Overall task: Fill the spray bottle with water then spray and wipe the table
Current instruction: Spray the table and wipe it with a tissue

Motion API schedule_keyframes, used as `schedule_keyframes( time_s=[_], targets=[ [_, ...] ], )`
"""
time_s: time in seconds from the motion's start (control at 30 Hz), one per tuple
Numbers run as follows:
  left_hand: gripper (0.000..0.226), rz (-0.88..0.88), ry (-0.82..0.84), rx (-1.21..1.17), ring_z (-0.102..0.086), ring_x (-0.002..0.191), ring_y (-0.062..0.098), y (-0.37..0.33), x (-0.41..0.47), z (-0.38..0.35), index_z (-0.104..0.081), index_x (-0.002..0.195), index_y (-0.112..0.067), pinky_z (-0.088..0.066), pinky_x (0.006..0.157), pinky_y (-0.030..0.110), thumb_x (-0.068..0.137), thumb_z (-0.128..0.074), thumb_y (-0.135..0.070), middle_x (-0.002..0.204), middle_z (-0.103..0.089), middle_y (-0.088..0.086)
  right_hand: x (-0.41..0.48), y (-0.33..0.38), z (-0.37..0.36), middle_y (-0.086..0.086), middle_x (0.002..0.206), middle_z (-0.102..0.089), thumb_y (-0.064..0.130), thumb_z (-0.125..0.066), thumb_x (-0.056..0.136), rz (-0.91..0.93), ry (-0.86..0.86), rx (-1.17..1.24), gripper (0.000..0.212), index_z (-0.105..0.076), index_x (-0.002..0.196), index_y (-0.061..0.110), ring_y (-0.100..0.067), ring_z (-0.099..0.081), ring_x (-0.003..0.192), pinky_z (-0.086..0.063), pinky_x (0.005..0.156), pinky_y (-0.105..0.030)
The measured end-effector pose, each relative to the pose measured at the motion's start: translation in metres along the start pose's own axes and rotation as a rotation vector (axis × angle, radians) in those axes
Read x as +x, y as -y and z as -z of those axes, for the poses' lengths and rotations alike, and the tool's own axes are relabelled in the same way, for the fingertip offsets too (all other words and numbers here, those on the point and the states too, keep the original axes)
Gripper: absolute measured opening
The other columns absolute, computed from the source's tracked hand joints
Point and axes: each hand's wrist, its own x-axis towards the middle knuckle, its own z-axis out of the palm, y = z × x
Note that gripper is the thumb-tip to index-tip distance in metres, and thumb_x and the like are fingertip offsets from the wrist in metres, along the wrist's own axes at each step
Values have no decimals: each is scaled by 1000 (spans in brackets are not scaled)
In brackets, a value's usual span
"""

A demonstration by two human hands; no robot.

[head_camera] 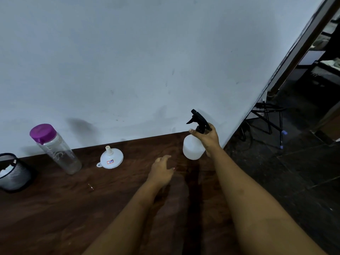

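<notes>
Step in hand: opening the spray bottle (193, 148) for filling. It stands at the far right of the table (92, 218), near the wall and close to the table's right edge. The right hand (207, 136) has its fingers closed around the neck below the black trigger head. The left hand (161, 170) hovers nearby, fingers loosely open, holding nothing.

Next move, as judged: steady the body and unscrew the head. The funnel (111, 158) and water bottle (55, 148) stand to the left; open table lies near.
</notes>
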Motion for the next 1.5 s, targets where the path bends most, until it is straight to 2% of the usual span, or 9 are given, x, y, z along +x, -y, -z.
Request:
schedule_keyframes(
  time_s=[0.1, 0.23, 0.5, 0.63, 0.8, 0.9, 1.03, 1.33, 1.5],
  targets=[
    [49, 4, -62, -24, -43, 127, 24, 7, -8, 12, -45, 135, -17, -35, 104, 28, 88, -59, -15, 140, -41, 11, -17, -19, -20, -7, 129, -45, 33, -87, 60, -34, -335, -99, 83, -41, 126, 13, -24, -48, 115, -44, 99, -42],
    [45, 19, -187, -15, -44, 126, 24, 29, -25, 43, -51, 130, -12, -30, 101, 20, 86, -60, -10, 134, -48, 13, -66, -33, -74, -13, 126, -48, 29, -75, 76, -135, -538, -10, 49, -45, 110, 10, -35, -44, 118, -41, 99, -50],
    [29, 173, -545, -68, -57, 109, 27, 103, -89, 127, -65, 108, -3, -38, 92, 24, 80, -61, 0, 113, -63, 15, -155, -38, -207, 2, 79, -55, 9, -65, 83, -56, 121, -22, 14, -54, 88, 15, -13, -53, 73, -43, 65, -21],
    [24, 273, -715, -120, -60, 102, 25, 144, -124, 174, -66, 104, -9, -43, 87, 29, 81, -62, -4, 109, -63, 12, -196, -28, -261, 5, 72, -53, 4, -63, 83, 96, 374, -143, 11, -56, 84, 12, -9, -51, 68, -42, 65, -17],
    [23, 392, -874, -232, -60, 92, 17, 185, -159, 225, -66, 102, -11, -45, 83, 27, 82, -58, -4, 108, -65, 12, -229, -21, -323, -7, 88, -60, 4, -63, 81, 288, 583, -290, 15, -58, 84, 18, -12, -53, 75, -43, 71, -14],
    [25, 404, -920, -269, -56, 91, 12, 197, -167, 245, -64, 106, -8, -40, 81, 22, 83, -57, -3, 111, -64, 10, -234, -14, -360, -7, 99, -62, 6, -62, 80, 436, 708, -423, 17, -63, 93, 17, -20, -58, 91, -49, 88, -33],
    [25, 398, -929, -304, -57, 91, 11, 211, -167, 263, -64, 107, -10, -41, 80, 22, 83, -59, -5, 113, -63, 11, -233, 0, -399, -10, 132, -50, 4, -55, 82, 576, 894, -740, 42, -57, 123, 15, -30, -42, 124, -29, 108, -31],
    [27, 411, -890, -405, -58, 96, 13, 233, -157, 277, -61, 110, -15, -40, 79, 20, 85, -61, -8, 117, -61, 9, -213, 24, -449, 5, 148, -37, 3, -49, 83, 722, 1045, -1329, 58, -47, 133, 31, -27, -23, 136, -32, 106, -44],
    [26, 403, -880, -433, -57, 98, 13, 240, -155, 277, -61, 111, -13, -42, 80, 21, 86, -60, -7, 117, -60, 9, -213, 24, -457, -5, 140, -46, 3, -50, 82, 672, 1064, -1416, 60, -48, 132, 36, -22, -18, 140, -22, 106, -48]
  ],
)
